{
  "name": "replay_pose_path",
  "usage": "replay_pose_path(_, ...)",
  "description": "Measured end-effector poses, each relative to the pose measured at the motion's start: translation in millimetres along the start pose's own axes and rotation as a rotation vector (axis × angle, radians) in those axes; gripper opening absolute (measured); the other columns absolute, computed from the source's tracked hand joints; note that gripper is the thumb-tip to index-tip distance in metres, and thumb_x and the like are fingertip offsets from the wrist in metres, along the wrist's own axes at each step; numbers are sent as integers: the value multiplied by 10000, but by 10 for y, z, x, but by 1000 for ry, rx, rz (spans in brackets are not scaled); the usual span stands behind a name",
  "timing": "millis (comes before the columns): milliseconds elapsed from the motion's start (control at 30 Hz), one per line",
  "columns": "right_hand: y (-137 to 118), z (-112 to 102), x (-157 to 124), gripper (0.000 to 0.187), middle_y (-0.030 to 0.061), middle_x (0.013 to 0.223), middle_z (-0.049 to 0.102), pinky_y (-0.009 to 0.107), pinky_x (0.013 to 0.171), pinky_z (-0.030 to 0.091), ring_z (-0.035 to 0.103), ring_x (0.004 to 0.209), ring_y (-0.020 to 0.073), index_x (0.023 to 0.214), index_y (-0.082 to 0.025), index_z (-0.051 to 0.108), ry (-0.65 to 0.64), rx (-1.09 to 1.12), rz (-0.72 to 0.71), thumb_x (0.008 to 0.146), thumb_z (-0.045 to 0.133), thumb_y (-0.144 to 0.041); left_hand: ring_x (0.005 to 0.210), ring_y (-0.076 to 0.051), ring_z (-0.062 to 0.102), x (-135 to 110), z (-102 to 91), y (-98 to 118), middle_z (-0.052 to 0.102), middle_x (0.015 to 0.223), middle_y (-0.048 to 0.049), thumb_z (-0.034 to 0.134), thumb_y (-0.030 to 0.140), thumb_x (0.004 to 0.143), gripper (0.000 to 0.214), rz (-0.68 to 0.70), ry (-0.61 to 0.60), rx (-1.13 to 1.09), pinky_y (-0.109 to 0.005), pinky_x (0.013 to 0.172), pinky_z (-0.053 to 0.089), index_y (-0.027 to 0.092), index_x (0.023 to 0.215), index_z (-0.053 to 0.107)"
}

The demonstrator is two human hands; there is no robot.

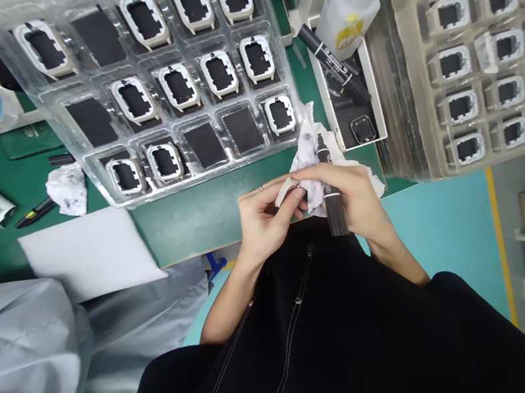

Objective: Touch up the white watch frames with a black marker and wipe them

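My left hand (pixel 262 218) is closed on a small white watch case (pixel 286 190), held over my lap at the table's near edge. My right hand (pixel 351 198) grips a black marker (pixel 330 186) upright together with a stained white wipe (pixel 308 151), and its fingers touch the case. Just beyond my hands lies a clear plastic tray (pixel 156 86) with several white watch cases in its pockets; some pockets hold only black pads.
A second tray (pixel 489 41) of cases stands at the right. Between the trays a white box (pixel 350 100) holds another marker (pixel 333 65), beside a squeeze bottle (pixel 347 2). White sheet (pixel 90 254), crumpled wipe (pixel 67 189), pen (pixel 36 212) lie left. A grey sleeve (pixel 22 361) fills lower left.
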State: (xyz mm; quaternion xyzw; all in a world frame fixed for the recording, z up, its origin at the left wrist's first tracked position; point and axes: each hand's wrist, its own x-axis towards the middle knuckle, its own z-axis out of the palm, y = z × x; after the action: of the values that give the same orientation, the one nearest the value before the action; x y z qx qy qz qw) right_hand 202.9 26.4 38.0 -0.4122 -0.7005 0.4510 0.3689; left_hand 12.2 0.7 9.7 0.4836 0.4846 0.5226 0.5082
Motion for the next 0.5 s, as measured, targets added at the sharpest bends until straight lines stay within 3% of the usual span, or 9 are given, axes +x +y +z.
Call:
replay_pose_path(267,-22,-19,5,208,-3,1106,896,344,839,664,853,992,238,1245,-323,839,-26,25,49,1036,831,-328,714,-212,824,-10,6,-15,807,696,-41,846,391,1056,365,54,1,95,-306,655,660,220,734,857)
replay_pose_path(367,-30,-43,2,229,-7,1068,888,336,815,651,835,954,233,1245,-321,846,-32,39,80,1016,855,-332,888,-252,890,-10,6,-23,814,700,-47,828,360,1065,371,74,-18,123,-282,642,655,226,721,853)
replay_pose_path(500,-35,-65,-18,266,-1,1080,884,330,825,636,817,944,232,1228,-307,860,-33,61,138,972,908,-356,882,-237,892,-11,7,-31,877,831,-59,815,338,1069,362,83,-32,165,-272,629,650,221,729,853)
